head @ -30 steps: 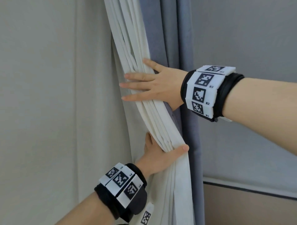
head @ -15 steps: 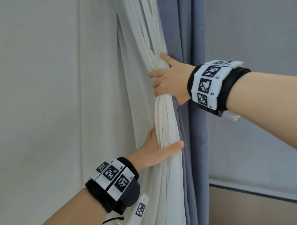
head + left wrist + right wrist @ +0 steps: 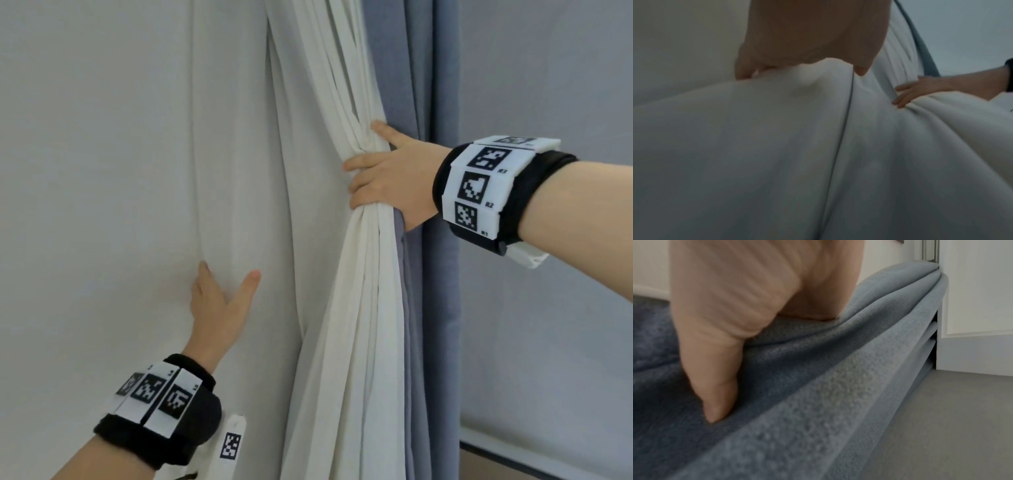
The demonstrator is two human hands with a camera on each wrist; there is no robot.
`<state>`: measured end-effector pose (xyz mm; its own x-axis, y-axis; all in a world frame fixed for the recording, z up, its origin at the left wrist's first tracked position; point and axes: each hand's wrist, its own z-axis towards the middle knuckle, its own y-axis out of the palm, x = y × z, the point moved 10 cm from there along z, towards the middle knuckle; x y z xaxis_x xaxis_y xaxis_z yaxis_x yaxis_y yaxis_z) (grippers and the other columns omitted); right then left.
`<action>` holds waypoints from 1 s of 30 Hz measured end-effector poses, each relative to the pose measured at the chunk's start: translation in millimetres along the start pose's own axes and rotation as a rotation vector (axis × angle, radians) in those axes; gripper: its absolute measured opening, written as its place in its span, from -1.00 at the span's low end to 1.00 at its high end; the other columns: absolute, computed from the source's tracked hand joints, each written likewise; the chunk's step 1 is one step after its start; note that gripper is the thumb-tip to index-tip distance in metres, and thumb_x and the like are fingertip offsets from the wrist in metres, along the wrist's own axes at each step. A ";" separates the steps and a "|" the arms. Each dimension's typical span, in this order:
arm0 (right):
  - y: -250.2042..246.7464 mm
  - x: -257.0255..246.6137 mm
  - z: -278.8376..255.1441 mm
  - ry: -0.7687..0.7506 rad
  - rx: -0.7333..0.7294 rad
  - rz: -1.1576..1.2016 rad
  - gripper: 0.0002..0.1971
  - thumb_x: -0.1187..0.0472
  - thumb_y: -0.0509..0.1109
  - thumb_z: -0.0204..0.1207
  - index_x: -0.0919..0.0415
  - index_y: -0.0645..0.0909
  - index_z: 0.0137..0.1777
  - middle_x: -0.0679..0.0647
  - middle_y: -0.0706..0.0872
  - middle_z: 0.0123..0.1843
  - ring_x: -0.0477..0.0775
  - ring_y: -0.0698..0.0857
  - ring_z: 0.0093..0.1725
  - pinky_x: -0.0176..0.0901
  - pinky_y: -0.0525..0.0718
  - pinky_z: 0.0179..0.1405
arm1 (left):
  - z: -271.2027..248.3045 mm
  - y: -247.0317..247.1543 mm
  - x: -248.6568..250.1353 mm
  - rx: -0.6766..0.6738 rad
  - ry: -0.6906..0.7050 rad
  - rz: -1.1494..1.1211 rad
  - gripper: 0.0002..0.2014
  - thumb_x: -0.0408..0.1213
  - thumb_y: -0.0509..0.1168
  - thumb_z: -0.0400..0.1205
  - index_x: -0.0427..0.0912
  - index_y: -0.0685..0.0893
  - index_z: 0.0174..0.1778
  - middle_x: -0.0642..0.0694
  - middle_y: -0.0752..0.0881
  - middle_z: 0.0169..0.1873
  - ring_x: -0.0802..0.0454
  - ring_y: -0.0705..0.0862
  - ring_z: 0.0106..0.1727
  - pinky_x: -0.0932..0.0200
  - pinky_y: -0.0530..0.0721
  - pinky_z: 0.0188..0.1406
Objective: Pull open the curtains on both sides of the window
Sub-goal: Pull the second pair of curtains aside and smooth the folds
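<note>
A white sheer curtain [image 3: 356, 274] is gathered into a thick bunch in the middle of the head view. My right hand [image 3: 373, 178] grips that bunch at its narrowest point, fingers curled round it. Directly behind hangs a blue-grey thick curtain [image 3: 431, 240]; in the right wrist view my thumb [image 3: 715, 386] presses into the blue-grey curtain [image 3: 818, 386]. My left hand [image 3: 226, 284] lies lower left, fingers straight and thumb spread, flat against the spread part of the white curtain [image 3: 154, 171]. The left wrist view shows the left hand's fingertips [image 3: 744, 73] touching white fabric [image 3: 797, 146].
A plain grey wall [image 3: 548, 308] fills the right side, with a dark-edged ledge [image 3: 548, 462] at the bottom right. In the right wrist view a white panelled wall [image 3: 972, 305] meets the curtain's edge. The window itself is hidden behind the fabric.
My left hand let go of the white bunch and moved left onto the flat curtain. My right hand curled round the bunch and drew it rightward against the blue-grey curtain.
</note>
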<state>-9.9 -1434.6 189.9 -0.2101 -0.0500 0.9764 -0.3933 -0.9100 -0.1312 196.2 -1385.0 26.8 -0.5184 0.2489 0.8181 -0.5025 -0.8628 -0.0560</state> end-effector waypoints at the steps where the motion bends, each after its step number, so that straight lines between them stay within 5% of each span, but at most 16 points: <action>1: 4.0 1.3 0.7 -0.002 0.020 0.005 -0.24 -0.22 0.37 0.34 -0.15 0.23 0.54 -0.15 0.33 0.58 -0.02 -0.04 0.67 0.54 -0.19 0.48 | -4.6 14.0 0.5 -0.046 0.005 -0.048 0.07 0.37 0.26 0.31 -0.20 0.07 0.61 -0.24 0.22 0.61 -0.15 0.16 0.63 -0.18 0.10 0.63; 5: 22.2 7.3 5.5 0.003 0.076 0.030 -0.05 -0.23 0.42 0.31 -0.09 0.00 0.62 -0.09 0.29 0.62 0.01 -0.03 0.68 0.51 -0.19 0.49 | -35.0 81.4 5.4 -0.343 -0.067 -0.139 0.19 0.50 0.10 0.15 0.01 -0.20 0.63 0.02 -0.07 0.67 0.09 -0.05 0.67 0.02 -0.08 0.64; 8: 39.4 14.0 11.4 0.034 0.092 0.071 0.21 -0.15 0.51 0.24 -0.03 -0.37 0.62 -0.01 0.19 0.66 0.03 -0.04 0.68 0.48 -0.16 0.50 | -51.8 121.9 23.4 -0.516 -0.047 -0.144 0.20 0.48 0.08 0.10 0.05 -0.18 0.63 0.05 -0.03 0.67 0.11 0.01 0.66 0.02 -0.01 0.64; 12: 64.2 20.0 20.8 0.044 0.133 0.097 0.28 -0.17 0.53 0.22 -0.04 -0.45 0.60 0.03 -0.01 0.71 0.05 -0.08 0.69 0.47 -0.14 0.51 | -54.5 164.8 37.8 -0.617 -0.027 -0.051 0.33 0.49 0.15 -0.02 0.01 -0.27 0.61 0.05 -0.06 0.66 0.10 0.00 0.66 0.04 0.03 0.64; 17: 104.2 26.4 35.8 0.059 0.118 0.081 0.22 -0.14 0.51 0.25 -0.02 -0.38 0.62 0.00 -0.16 0.72 0.04 -0.18 0.68 0.46 -0.14 0.52 | -37.4 210.7 28.4 -0.617 -0.023 0.094 0.51 0.56 0.34 -0.19 0.18 -0.41 0.55 0.09 -0.24 0.65 0.06 -0.14 0.66 -0.09 -0.02 0.64; 21: 135.9 29.0 52.3 0.073 0.091 0.102 0.18 -0.09 0.51 0.28 -0.02 -0.34 0.63 0.00 -0.22 0.71 0.04 -0.22 0.68 0.44 -0.14 0.52 | -16.3 242.2 15.4 -0.567 -0.029 0.188 0.56 0.62 0.27 -0.28 0.19 -0.60 0.43 0.07 -0.42 0.60 0.06 -0.28 0.65 -0.05 -0.12 0.58; 26: 185.1 35.0 78.2 0.101 0.015 0.147 0.14 -0.03 0.52 0.31 -0.02 -0.31 0.64 -0.02 -0.27 0.71 0.03 -0.26 0.67 0.41 -0.16 0.54 | 15.9 287.3 13.3 -0.535 0.048 0.178 0.49 0.57 0.31 -0.15 0.20 -0.66 0.39 0.10 -0.53 0.55 0.12 -0.41 0.60 -0.16 -0.20 0.60; 30: 231.5 42.6 93.4 0.139 -0.047 0.204 0.13 -0.01 0.52 0.33 -0.03 -0.30 0.64 -0.05 -0.26 0.71 0.02 -0.26 0.67 0.40 -0.16 0.54 | 39.3 319.0 16.1 -0.533 0.147 0.186 0.38 0.57 0.30 -0.12 0.35 -0.75 0.16 0.16 -0.59 0.51 0.13 -0.44 0.59 -0.19 -0.20 0.62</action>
<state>-26.3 -1685.8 217.2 -0.4097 -0.1706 0.8961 -0.3704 -0.8666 -0.3343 54.7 -1673.4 44.6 -0.7029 0.2053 0.6810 -0.6528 -0.5665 -0.5029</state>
